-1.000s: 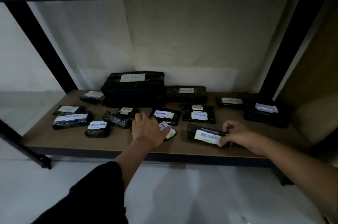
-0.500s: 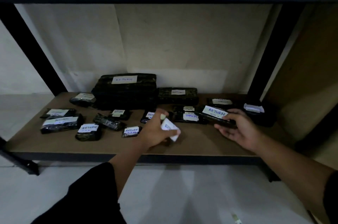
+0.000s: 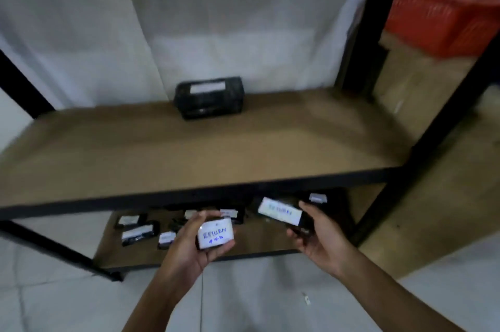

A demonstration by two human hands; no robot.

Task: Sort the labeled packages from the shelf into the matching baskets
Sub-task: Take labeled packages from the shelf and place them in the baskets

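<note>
On left-hand package (image 3: 215, 234): "RETURN" (handwritten)

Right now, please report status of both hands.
Left hand holds small RETURN package. Right hand holds long labeled package. Nothing in the way.

A storeroom: a black metal rack (image 3: 376, 33) with 2 brown shelves (image 3: 189, 147) fills the frame, labeled dark packages (image 3: 209, 97) lie on them, and a red crate (image 3: 443, 17) sits upper right.
</note>
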